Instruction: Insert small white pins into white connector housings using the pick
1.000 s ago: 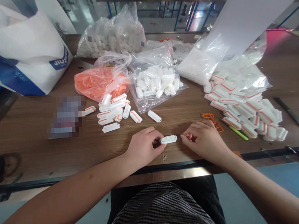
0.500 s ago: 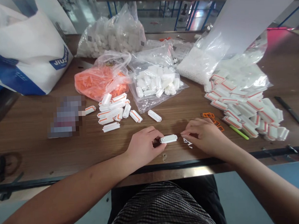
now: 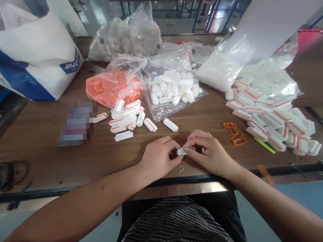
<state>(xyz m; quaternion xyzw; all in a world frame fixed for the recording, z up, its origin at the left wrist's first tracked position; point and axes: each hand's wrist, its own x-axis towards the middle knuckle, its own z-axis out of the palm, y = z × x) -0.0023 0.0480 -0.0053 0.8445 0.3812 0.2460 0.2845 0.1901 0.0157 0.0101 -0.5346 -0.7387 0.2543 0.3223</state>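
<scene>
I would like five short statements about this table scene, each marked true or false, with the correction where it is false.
1. Both hands meet on one small white connector. True: the left hand and the right hand pinch it together.
2. The bag of orange parts lies on the person's right. False: it lies to the left of centre, behind the small pile of white pieces.
3. Loose orange frames lie on the table beside the right hand. True.
4. The large pile of orange-striped white pieces is on the left. False: it is on the right.
5. A green stick lies near that large pile. True.
</scene>
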